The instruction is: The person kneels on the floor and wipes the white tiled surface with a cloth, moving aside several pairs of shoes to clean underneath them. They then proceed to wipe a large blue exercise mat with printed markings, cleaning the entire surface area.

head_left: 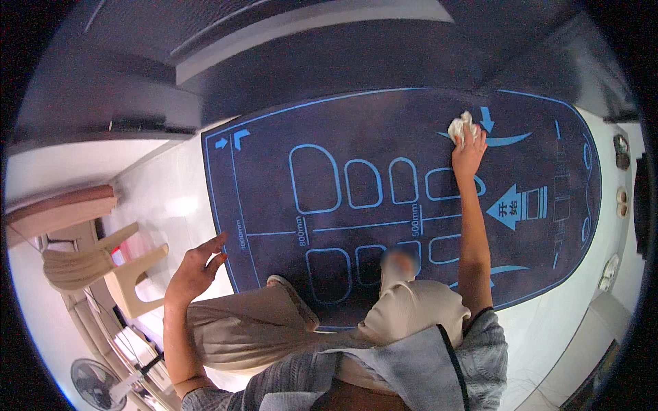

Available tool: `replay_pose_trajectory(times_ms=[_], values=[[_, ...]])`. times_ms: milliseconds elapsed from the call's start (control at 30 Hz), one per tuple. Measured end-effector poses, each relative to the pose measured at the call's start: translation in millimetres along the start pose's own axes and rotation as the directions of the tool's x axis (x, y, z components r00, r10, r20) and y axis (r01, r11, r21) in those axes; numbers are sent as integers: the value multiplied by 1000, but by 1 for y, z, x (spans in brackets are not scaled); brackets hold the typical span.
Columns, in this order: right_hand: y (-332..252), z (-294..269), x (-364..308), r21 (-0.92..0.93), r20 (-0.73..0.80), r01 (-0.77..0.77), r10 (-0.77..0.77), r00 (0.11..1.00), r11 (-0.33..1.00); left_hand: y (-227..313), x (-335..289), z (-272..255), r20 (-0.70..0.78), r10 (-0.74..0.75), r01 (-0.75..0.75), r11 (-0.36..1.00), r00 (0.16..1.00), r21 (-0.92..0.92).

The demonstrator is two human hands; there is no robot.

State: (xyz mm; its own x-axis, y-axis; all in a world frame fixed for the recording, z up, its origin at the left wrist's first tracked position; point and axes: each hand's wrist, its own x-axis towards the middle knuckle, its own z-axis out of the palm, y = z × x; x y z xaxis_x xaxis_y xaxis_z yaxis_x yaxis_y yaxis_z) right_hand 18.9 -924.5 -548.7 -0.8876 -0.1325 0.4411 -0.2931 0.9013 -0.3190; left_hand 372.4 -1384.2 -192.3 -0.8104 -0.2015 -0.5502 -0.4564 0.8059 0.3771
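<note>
My right hand (469, 149) reaches far forward and presses a crumpled white cloth (464, 126) onto a dark mat (384, 130). Its fingers are closed over the cloth, near a light-blue curved line and arrow printed on the mat. The mat carries light-blue outlines, lines and arrows and has one rounded end at the right. My left hand (199, 270) is held above the mat's left edge, fingers loosely bent and apart, with nothing in it. Beige trousers cover my bent legs at the mat's near side.
Dark smooth panels (329, 61) rise along the mat's far side. To the left stand a beige stool (137, 277), a brown cushioned bench (62, 212) and a small fan (96, 383). Several shoes (622, 202) lie on the pale floor at right, beside a light cabinet (576, 356).
</note>
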Motion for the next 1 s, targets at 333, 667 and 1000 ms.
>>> replay_pose_trajectory(times_ms=[333,667,1000], values=[[-248,71,-8,450,283,362,-514,810,817,4,-6,-14,53,-9,10,1000,999,-17],[-264,4,-104,508,573,462,-686,448,727,8,-30,-31,29,-88,90,993,996,-72],[-225,111,55,-5,113,86,-85,990,996,-1,-61,-39,81,-197,205,973,977,-105]])
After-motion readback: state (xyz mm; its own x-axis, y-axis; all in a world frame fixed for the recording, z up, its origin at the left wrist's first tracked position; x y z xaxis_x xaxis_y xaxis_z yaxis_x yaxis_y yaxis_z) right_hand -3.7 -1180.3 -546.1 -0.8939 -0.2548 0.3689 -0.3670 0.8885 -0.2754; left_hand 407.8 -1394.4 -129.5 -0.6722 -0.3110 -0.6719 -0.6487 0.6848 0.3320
